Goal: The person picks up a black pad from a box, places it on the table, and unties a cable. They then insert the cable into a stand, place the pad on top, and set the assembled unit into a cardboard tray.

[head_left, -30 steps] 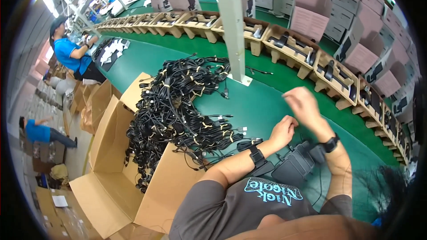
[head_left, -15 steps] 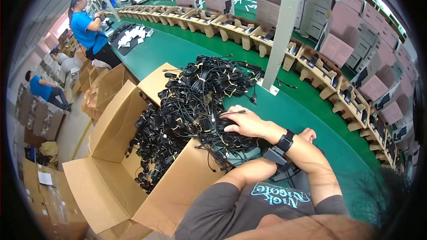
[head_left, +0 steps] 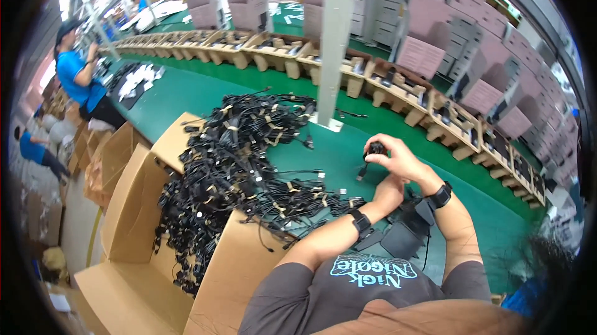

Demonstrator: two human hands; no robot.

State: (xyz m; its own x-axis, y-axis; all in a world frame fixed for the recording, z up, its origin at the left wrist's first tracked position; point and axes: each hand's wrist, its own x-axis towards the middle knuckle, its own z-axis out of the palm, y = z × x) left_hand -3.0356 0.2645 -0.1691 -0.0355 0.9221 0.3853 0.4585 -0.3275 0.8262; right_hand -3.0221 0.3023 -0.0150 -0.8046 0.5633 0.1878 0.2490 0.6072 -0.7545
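Note:
My right hand (head_left: 401, 158) is closed around a small coiled bundle of black cable (head_left: 376, 148), with one connector end hanging below it over the green worktop. Just under the right wrist is my left hand (head_left: 390, 193); its fingers are mostly hidden, so what they hold does not show. To the left, a large heap of black cables (head_left: 217, 167), tied in bundles with tan ties, spills from an open cardboard box (head_left: 230, 266) onto the green table (head_left: 292, 155). Black bands circle both wrists.
A grey metal post (head_left: 333, 43) stands on the table. Beyond it, a line of brown moulded trays (head_left: 398, 94) with black parts runs along a green belt, with pinkish-grey cartons behind. A person in blue (head_left: 78, 71) stands at far left beside white pieces (head_left: 140, 80).
My right hand has left the cable heap and moved right, now gripping a cable bundle. My arms have uncrossed, and my left hand has come below the right wrist. The whole view has shifted.

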